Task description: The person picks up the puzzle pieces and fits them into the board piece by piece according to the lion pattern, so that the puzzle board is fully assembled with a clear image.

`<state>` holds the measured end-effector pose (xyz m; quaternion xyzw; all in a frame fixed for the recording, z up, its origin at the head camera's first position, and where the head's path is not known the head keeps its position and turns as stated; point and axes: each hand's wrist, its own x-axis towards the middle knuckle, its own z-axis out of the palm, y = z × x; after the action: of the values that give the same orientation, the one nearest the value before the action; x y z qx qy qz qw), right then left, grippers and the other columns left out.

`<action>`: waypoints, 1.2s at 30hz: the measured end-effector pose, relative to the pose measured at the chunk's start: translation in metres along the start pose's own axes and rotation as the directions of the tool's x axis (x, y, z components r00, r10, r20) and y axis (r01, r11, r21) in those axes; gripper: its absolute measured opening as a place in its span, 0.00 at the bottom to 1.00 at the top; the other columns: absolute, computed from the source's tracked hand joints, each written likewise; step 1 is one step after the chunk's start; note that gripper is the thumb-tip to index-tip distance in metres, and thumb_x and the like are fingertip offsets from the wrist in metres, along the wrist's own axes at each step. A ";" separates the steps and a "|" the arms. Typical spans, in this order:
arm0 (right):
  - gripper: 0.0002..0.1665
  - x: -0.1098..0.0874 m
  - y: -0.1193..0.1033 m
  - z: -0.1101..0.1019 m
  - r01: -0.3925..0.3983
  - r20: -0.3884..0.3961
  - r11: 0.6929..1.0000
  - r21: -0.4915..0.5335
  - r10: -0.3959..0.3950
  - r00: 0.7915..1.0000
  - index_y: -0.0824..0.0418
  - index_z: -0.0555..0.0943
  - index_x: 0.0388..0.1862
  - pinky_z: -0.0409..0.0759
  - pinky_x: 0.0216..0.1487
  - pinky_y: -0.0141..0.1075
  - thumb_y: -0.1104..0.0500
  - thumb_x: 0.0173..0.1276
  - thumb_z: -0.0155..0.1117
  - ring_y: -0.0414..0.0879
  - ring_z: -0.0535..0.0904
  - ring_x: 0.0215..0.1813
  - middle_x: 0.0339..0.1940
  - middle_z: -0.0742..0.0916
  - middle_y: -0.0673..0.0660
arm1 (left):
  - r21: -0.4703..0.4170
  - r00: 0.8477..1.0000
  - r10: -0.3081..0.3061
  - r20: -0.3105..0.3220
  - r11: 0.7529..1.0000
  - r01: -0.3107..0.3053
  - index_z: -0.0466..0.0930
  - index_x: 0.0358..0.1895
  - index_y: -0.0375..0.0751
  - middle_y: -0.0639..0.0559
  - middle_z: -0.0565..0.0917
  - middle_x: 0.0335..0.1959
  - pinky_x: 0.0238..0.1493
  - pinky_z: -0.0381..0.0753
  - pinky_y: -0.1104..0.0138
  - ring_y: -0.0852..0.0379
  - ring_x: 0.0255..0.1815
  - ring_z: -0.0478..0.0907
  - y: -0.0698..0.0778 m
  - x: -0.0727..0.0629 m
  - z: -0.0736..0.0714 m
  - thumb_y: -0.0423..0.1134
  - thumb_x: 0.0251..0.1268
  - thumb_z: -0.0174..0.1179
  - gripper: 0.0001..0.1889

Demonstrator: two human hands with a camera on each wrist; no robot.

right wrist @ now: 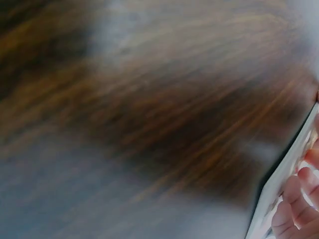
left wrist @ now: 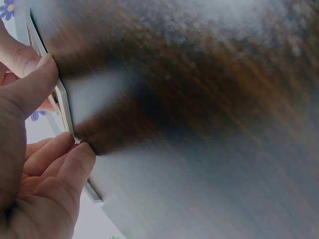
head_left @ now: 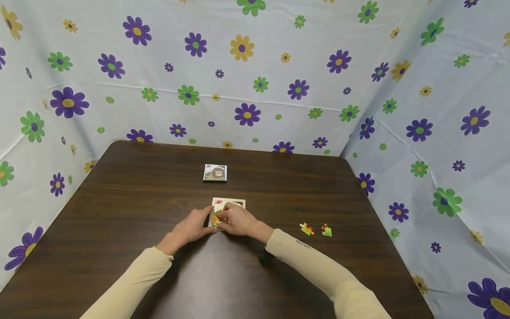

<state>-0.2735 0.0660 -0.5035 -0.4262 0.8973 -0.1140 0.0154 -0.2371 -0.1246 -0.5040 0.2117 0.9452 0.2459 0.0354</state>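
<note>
In the head view a small puzzle board (head_left: 228,199) with a pale rim and a colourful animal picture lies flat in front of me. My left hand (head_left: 192,224) holds it by its left edge and near corner, thumb and fingertips against the rim (left wrist: 64,107). Over the picture, the fingers of my right hand (head_left: 239,220) are curled, thumb and fingertips together at a puzzle piece by an orange patch; the hand hides most of it. Its bent fingers (right wrist: 294,204) also show above the board in the right wrist view.
A lion picture (head_left: 215,173) on a small square stack stands behind the board. Two loose puzzle pieces, one red, yellow and green (head_left: 307,229), the other mostly green (head_left: 326,230), lie to the right. Flowered cloth (head_left: 247,66) hangs around the dark wooden table (head_left: 159,177).
</note>
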 end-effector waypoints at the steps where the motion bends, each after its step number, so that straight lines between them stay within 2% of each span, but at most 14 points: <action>1: 0.20 0.000 0.000 0.000 -0.004 -0.002 1.000 0.005 0.004 1.000 0.55 0.86 0.49 0.67 0.29 0.22 0.46 0.63 0.68 0.36 0.70 0.32 0.36 0.79 0.49 | 0.000 1.000 -0.002 0.001 1.000 0.002 0.68 0.60 0.27 0.34 0.82 0.47 0.46 0.79 0.51 0.41 0.45 0.81 0.000 0.000 0.000 0.43 0.54 0.72 0.35; 4: 0.20 0.001 -0.001 0.000 -0.017 -0.014 1.000 0.018 0.018 1.000 0.57 0.85 0.51 0.67 0.29 0.22 0.49 0.64 0.67 0.36 0.70 0.32 0.36 0.79 0.49 | -0.005 1.000 -0.013 0.008 1.000 0.013 0.68 0.61 0.27 0.35 0.82 0.47 0.47 0.79 0.51 0.41 0.45 0.81 0.000 0.000 0.000 0.43 0.54 0.71 0.35; 8: 0.15 0.002 -0.004 0.003 -0.058 -0.039 0.998 0.033 0.059 0.997 0.56 0.86 0.47 0.68 0.30 0.23 0.50 0.66 0.65 0.37 0.72 0.32 0.36 0.80 0.50 | -0.003 1.000 -0.023 0.014 1.000 0.023 0.68 0.62 0.27 0.35 0.82 0.47 0.47 0.79 0.51 0.41 0.46 0.81 0.000 0.000 -0.001 0.43 0.54 0.71 0.36; 13: 0.12 0.007 -0.007 0.004 -0.161 -0.071 0.986 0.038 0.164 0.984 0.54 0.85 0.40 0.71 0.30 0.26 0.51 0.60 0.69 0.38 0.74 0.32 0.33 0.79 0.48 | 0.002 1.000 0.014 -0.005 1.000 -0.014 0.69 0.59 0.27 0.36 0.83 0.42 0.43 0.80 0.52 0.43 0.42 0.82 0.001 0.001 -0.002 0.43 0.52 0.72 0.35; 17: 0.12 0.011 -0.009 0.001 -0.210 -0.072 0.977 0.044 0.213 0.974 0.53 0.83 0.39 0.72 0.28 0.28 0.51 0.57 0.70 0.38 0.74 0.32 0.31 0.79 0.48 | 0.009 1.000 0.022 -0.022 1.000 -0.022 0.70 0.57 0.27 0.37 0.83 0.40 0.43 0.80 0.53 0.43 0.40 0.82 0.001 0.001 -0.003 0.43 0.51 0.73 0.34; 25: 0.13 0.007 -0.005 -0.001 -0.139 -0.019 0.986 0.094 0.142 0.990 0.59 0.84 0.44 0.75 0.36 0.28 0.58 0.60 0.66 0.39 0.76 0.36 0.35 0.83 0.51 | -0.002 1.000 0.002 0.008 1.000 -0.002 0.70 0.58 0.27 0.37 0.83 0.41 0.43 0.80 0.53 0.44 0.42 0.81 0.001 -0.001 0.001 0.42 0.52 0.73 0.33; 29: 0.14 0.005 0.000 0.001 -0.135 -0.028 0.985 0.111 0.139 0.990 0.59 0.84 0.43 0.75 0.38 0.27 0.55 0.59 0.71 0.39 0.76 0.37 0.35 0.83 0.51 | 0.004 1.000 -0.008 0.005 1.000 0.008 0.70 0.58 0.27 0.36 0.83 0.44 0.45 0.80 0.52 0.43 0.43 0.81 0.001 -0.001 0.001 0.42 0.52 0.72 0.33; 32: 0.15 0.005 0.000 0.002 -0.144 -0.038 0.981 0.129 0.150 0.988 0.57 0.85 0.43 0.74 0.37 0.27 0.53 0.59 0.73 0.39 0.75 0.36 0.34 0.83 0.50 | 0.011 1.000 0.010 0.000 1.000 -0.010 0.71 0.58 0.28 0.36 0.82 0.45 0.45 0.80 0.52 0.42 0.44 0.81 0.001 -0.001 0.000 0.42 0.53 0.72 0.32; 36: 0.17 0.005 -0.002 0.002 -0.180 -0.050 0.975 0.130 0.188 0.981 0.55 0.85 0.43 0.73 0.33 0.27 0.49 0.58 0.73 0.39 0.74 0.35 0.34 0.81 0.49 | 0.012 0.997 0.067 -0.026 0.998 -0.066 0.74 0.55 0.31 0.39 0.83 0.45 0.44 0.80 0.53 0.44 0.43 0.82 0.000 -0.001 -0.002 0.41 0.52 0.72 0.29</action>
<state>-0.2750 0.0602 -0.5045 -0.3358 0.9241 -0.1809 0.0249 -0.2363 -0.1254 -0.5024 0.2399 0.9394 0.2443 0.0136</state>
